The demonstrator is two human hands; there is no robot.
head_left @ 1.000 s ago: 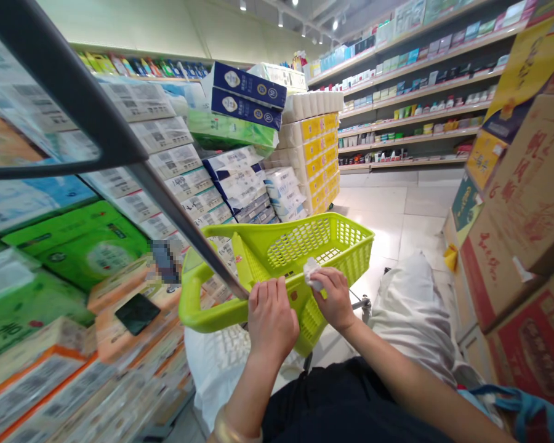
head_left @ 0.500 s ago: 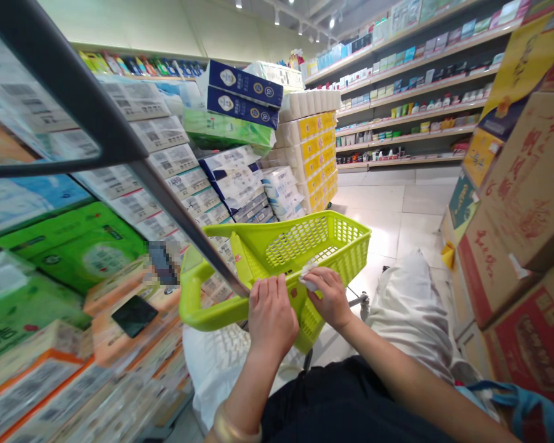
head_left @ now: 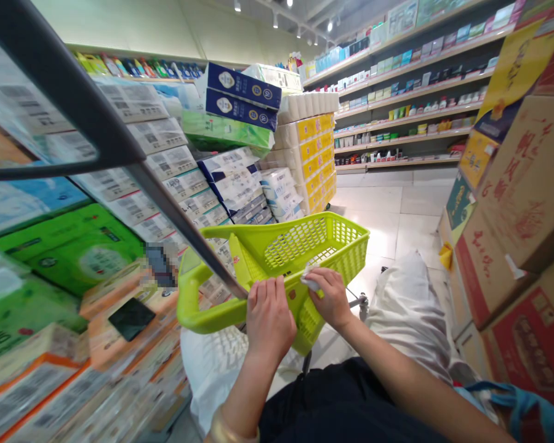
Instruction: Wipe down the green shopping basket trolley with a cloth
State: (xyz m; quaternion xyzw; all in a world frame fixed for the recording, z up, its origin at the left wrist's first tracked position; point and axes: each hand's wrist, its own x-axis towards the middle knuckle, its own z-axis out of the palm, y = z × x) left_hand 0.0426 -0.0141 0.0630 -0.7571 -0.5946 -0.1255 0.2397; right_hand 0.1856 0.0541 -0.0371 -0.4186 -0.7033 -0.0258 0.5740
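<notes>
A lime-green plastic shopping basket [head_left: 346, 258] with perforated sides lies tilted in front of me. Its metal handle pole [head_left: 187, 227] slants up to the left into a dark grey handle [head_left: 80, 104]. My left hand [head_left: 270, 320] is closed over the near edge of the basket, beside the foot of the pole. A crumpled white tissue [head_left: 311, 284] is pinched in the fingers of my right hand [head_left: 331, 298], against the same edge a little further right. A small caster [head_left: 362, 301] shows beyond my right wrist.
Paper packs [head_left: 237, 178] are stacked on the left and behind the basket. A dark phone [head_left: 132, 319] lies on an orange-and-white pack. Cardboard boxes [head_left: 521, 191] rise on the right. Stocked shelves [head_left: 415, 98] line the back, beyond the tiled floor [head_left: 378, 206].
Both hands keep their places on the basket edge, with the tissue still in the right fingers. The whole view has shifted very slightly.
</notes>
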